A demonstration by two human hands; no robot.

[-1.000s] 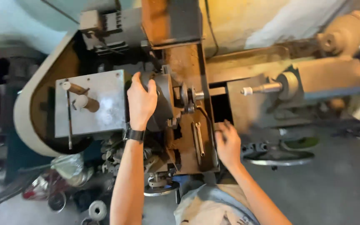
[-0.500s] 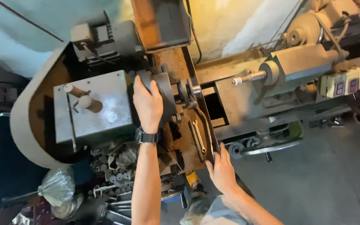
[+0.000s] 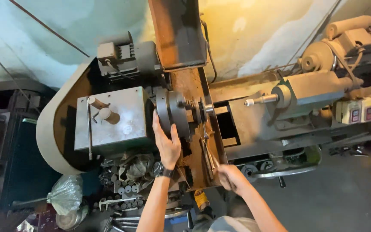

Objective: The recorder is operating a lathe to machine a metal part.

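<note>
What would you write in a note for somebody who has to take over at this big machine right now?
Left hand: open, palm flat on the round grey metal lathe chuck.
Right hand: closed in a grip on a thin metal tool; its type is unclear, and it points up toward the chuck.
A short metal workpiece sits in the chuck. The grey pointed tailstock stands apart to the right.
Done: piece mounted. Whether it is tight cannot be told. No cutting visible yet.

Single head-worn camera, high above lathe (image 3: 202, 124), facing steeply down. Medium range: whole machine, wall behind, floor (image 3: 344, 202) in frame. Forearms enter from bottom edge. No second view.
</note>
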